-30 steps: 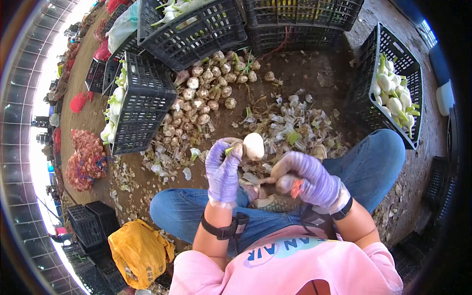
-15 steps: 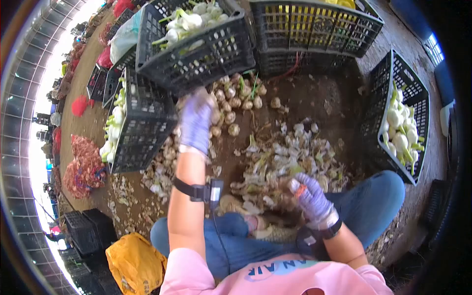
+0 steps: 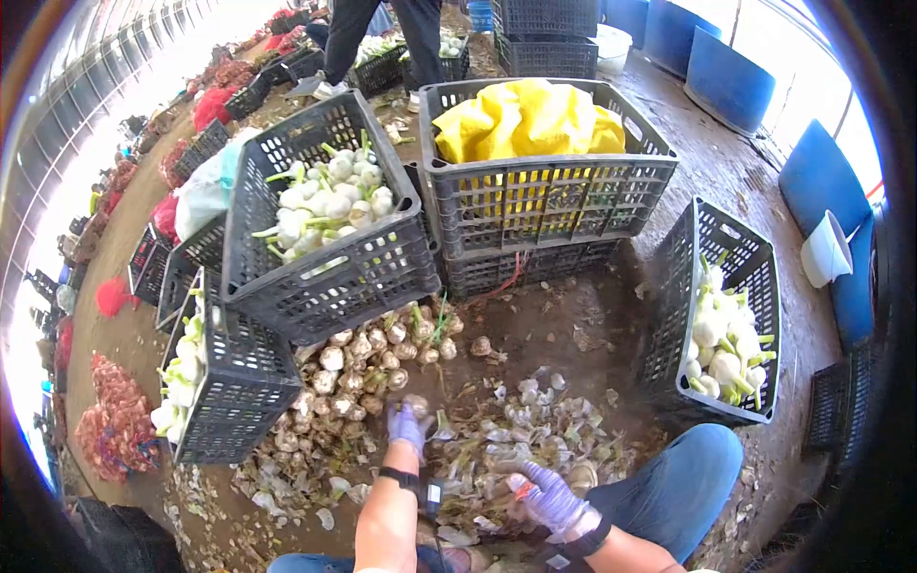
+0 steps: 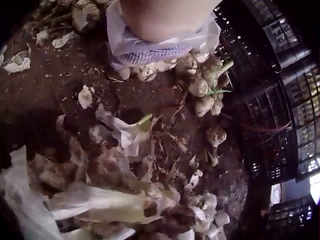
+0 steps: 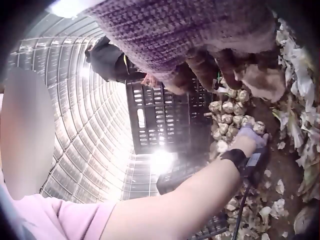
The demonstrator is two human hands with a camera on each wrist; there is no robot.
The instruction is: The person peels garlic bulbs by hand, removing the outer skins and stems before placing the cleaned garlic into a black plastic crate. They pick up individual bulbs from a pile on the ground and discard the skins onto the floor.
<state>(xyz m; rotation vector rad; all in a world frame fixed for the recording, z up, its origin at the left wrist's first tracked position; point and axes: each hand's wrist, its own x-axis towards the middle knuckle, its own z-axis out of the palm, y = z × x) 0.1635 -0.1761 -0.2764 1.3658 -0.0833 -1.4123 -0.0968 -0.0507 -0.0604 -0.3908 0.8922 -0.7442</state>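
My left hand (image 3: 407,432), in a purple knit glove, reaches down at the near edge of a pile of unpeeled garlic bulbs (image 3: 368,358). Its fingers grip one garlic bulb (image 5: 258,127) there, seen best in the right wrist view. In the left wrist view the glove's cuff hides the fingers. My gloved right hand (image 3: 552,500) hovers over a heap of pale garlic skins (image 3: 544,420). Something small and orange-red (image 5: 149,80) shows at its fingers; I cannot tell whether the hand holds it.
Black crates of peeled garlic stand at left (image 3: 234,420), back left (image 3: 325,286) and right (image 3: 659,315). A crate (image 3: 554,196) with yellow cloth tops another at the back. A person's legs (image 3: 387,38) stand behind. My knee (image 3: 702,468) is at right.
My left hand held a white bulb near my right hand, then reached forward to the pile without it, and now grips an unpeeled bulb there. The head view has tilted up.
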